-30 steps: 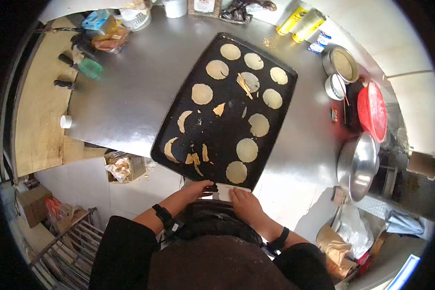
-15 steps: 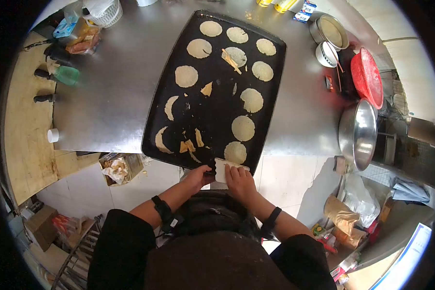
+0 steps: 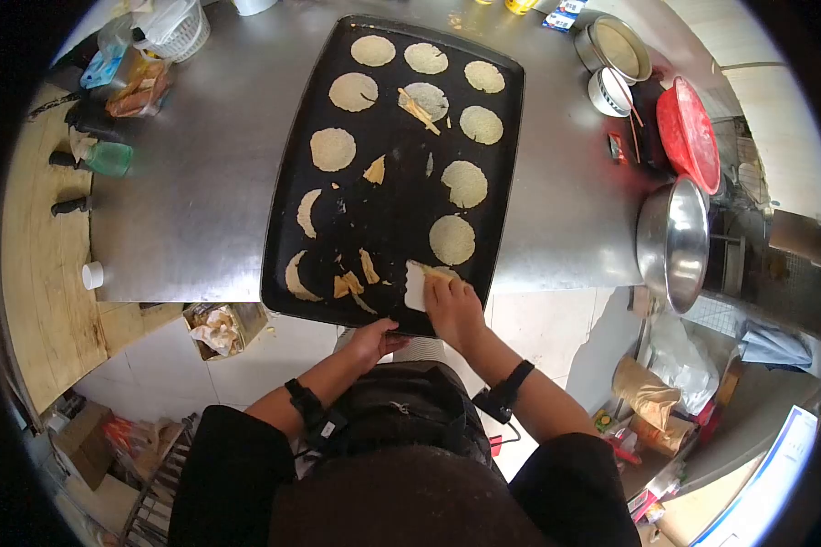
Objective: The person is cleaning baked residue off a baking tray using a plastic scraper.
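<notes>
A large black baking tray [image 3: 388, 214] lies on the steel table, its near edge jutting past the table's front. Thin pale round crusts [image 3: 465, 183] stick to it in rows. Broken, curled strips [image 3: 368, 266] are scattered near its lower left. My left hand [image 3: 371, 344] is closed on the near rim, thumb on top and fingers below. In my right hand [image 3: 454, 310] is a white dough scraper [image 3: 415, 288], held flat over the nearest round on the right. That round is mostly hidden under the scraper and fingers.
Right of the tray stand a steel bowl [image 3: 673, 244], a red basin [image 3: 687, 137] and a white bowl [image 3: 608, 94] with chopsticks. On the left are a wooden board [image 3: 41, 237], knives and a small white cap [image 3: 93, 275]. A cardboard box [image 3: 248, 321] sits below the table edge.
My right hand has moved the scraper forward from the tray's near rim onto the nearest right round. The left hand keeps its hold on the rim. The view has shifted slightly.
</notes>
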`<move>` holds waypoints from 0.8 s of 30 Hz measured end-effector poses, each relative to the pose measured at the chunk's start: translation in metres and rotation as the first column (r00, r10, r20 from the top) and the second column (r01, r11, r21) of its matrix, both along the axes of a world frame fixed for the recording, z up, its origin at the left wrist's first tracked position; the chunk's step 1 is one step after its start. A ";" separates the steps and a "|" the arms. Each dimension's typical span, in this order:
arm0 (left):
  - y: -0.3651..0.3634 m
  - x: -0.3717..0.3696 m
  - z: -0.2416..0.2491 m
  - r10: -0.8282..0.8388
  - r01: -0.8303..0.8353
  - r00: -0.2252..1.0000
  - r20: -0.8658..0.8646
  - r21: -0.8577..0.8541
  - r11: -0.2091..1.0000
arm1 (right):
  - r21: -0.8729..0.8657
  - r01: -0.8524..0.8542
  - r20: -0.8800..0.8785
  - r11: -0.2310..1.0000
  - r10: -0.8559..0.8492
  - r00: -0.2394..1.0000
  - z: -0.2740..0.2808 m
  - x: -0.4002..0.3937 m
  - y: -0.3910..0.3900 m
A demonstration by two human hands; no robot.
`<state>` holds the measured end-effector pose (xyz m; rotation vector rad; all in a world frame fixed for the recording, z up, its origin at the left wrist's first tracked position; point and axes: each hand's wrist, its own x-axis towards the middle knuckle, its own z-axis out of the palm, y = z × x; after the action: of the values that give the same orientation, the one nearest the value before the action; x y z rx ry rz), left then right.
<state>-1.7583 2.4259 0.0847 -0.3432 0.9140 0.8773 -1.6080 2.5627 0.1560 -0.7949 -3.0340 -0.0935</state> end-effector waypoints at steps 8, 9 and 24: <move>0.003 -0.005 0.011 -0.037 0.037 0.999 0.009 0.028 0.999 | -0.126 0.018 -0.069 0.992 -0.027 0.997 -0.014 -0.018 0.069; 0.004 -0.004 0.009 -0.034 0.033 0.999 0.017 0.029 0.999 | -0.085 0.008 -0.096 0.996 -0.016 0.995 -0.015 -0.019 0.074; -0.006 0.000 -0.007 0.006 -0.004 1.000 0.022 -0.076 0.997 | 0.108 0.038 -0.118 0.993 -0.025 0.993 -0.028 -0.058 0.178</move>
<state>-1.7586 2.4195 0.0780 -0.4200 0.9281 0.8437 -1.6661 2.7409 0.1284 -0.8097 -2.8792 -0.2048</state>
